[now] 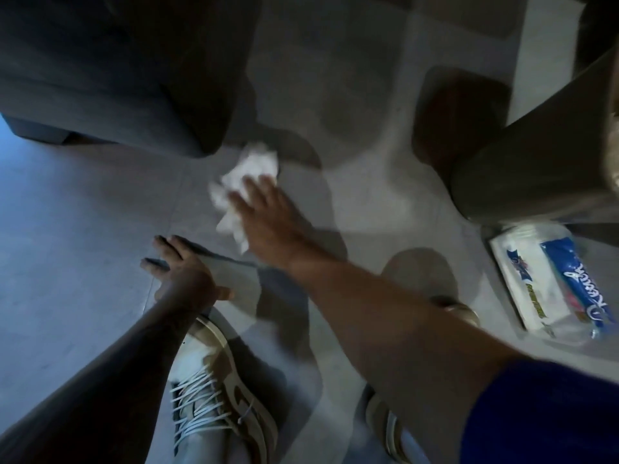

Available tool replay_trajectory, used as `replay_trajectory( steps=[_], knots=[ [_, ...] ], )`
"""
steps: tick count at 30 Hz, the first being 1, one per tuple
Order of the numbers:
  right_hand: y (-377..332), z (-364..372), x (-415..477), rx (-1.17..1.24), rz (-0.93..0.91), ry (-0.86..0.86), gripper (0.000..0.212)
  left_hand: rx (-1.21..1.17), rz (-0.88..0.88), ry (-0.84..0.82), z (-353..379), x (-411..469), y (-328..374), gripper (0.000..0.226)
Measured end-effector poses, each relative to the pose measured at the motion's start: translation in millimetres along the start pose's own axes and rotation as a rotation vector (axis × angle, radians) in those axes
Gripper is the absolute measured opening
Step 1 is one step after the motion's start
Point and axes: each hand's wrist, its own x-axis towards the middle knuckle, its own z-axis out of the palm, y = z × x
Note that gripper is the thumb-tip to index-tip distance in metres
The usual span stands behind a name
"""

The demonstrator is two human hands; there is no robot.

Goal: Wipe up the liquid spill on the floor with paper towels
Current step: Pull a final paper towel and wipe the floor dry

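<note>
1. Right hand (264,216) is flat with fingers straight, pressing a crumpled paper towel (249,170) onto the floor (83,229).
2. Left hand (181,269) is spread flat on the floor.
3. Towel pack (549,283) lies well off right.

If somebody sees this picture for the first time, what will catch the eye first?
The crumpled white paper towel stands out at the centre of the grey floor, with the right hand pressing flat on it. The left hand rests spread on the floor, and a blue-and-white pack lies at the right edge.
</note>
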Motion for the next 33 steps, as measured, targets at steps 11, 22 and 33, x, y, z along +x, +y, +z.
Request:
replay_trajectory(
  steps=[11, 22, 33],
  knots=[
    [199.9, -21.8, -120.4, -0.073, 0.771, 0.231, 0.066, -0.009, 0.015, -0.011, -0.7, 0.9, -1.6, 0.154],
    [16.9, -5.3, -24.4, -0.073, -0.077, -0.078, 0.080, -0.006, -0.016, -0.020, -1.1, 3.2, 0.7, 0.157],
    [175.4, -23.0, -162.1, -0.085, 0.676, 0.094, 0.062, -0.027, -0.028, -0.044, -9.7, -4.6, 3.1, 0.156]
  ],
)
